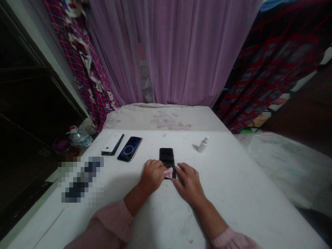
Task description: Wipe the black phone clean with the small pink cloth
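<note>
A black smartphone (166, 157) lies flat on the white-covered table, its long side pointing away from me. My left hand (153, 175) is closed on a small pink cloth (169, 172), which presses against the lower part of the phone's screen. Around the lower right corner of the same phone, my right hand (190, 183) holds the edge, thumb near the bottom and fingers along the right side. The left fingers partly cover the phone's left edge.
To the left lie another smartphone (130, 148) with a lit blue screen and a white phone (110, 143) resting on a dark one. A small white spray bottle (203, 144) stands at the right. A pixelated dark patch (83, 180) is at the table's left side. Purple curtains (181, 52) hang behind.
</note>
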Demonstrator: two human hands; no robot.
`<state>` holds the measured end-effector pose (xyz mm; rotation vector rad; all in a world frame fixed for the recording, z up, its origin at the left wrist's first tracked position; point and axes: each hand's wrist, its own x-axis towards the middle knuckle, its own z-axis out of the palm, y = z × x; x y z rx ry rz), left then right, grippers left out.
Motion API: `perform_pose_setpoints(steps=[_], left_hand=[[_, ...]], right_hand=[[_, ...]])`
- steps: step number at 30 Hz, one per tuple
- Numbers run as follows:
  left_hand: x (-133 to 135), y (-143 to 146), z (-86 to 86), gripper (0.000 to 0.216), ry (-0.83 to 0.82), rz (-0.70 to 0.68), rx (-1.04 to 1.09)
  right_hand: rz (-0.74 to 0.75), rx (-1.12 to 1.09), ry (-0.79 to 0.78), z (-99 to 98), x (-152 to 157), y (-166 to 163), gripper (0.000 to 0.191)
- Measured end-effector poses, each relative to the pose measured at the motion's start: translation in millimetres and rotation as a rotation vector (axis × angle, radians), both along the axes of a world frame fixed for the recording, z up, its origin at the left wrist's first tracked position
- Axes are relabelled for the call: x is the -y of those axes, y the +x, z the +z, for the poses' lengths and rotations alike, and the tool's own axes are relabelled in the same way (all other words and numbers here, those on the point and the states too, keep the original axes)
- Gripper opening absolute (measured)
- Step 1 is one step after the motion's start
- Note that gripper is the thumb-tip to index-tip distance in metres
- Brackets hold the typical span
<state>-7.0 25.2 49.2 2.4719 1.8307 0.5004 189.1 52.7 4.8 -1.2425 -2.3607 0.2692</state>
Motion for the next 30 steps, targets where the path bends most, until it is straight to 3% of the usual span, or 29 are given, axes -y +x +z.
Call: perform_pose_setpoints(steps=[10,13,16,24,27,30], left_hand=[[-82.2,6.6,6.4,0.021,-0.061,0.171,-0.092],[-94.0,10.6,7.4,0.026,-0.058,0.203,-0.092],[-84.4,14.3,6.8,0.029,-0.052,0.192,-0.080],[-10.5,-2.9,-11.7,0.023,0.025,-0.031,0.039],[-4.9,-5.8,-10.4,0.020,0.017,-0.054,0.046],[-19.6,-2.4,-2.4,0.018,-0.058,-0.025,0.003]], right_hand=[[-0.029,-0.007,-0.015,8.8,4.2,-4.6,0.042],[-0.026,-0.004,-0.021,9.8,4.3,-5.2,0.042],[-0.028,-0.013,-0.031,9.2,3.7,-5.1,0.042],[-0.039,-0.069,-0.040,7.6,3.3,-4.6,0.042],[-0.044,-0.067,-0.042,8.3,3.5,-5.5,0.041],[-0.053,-0.059,-0.038,7.3,3.1,-5.9,0.039]])
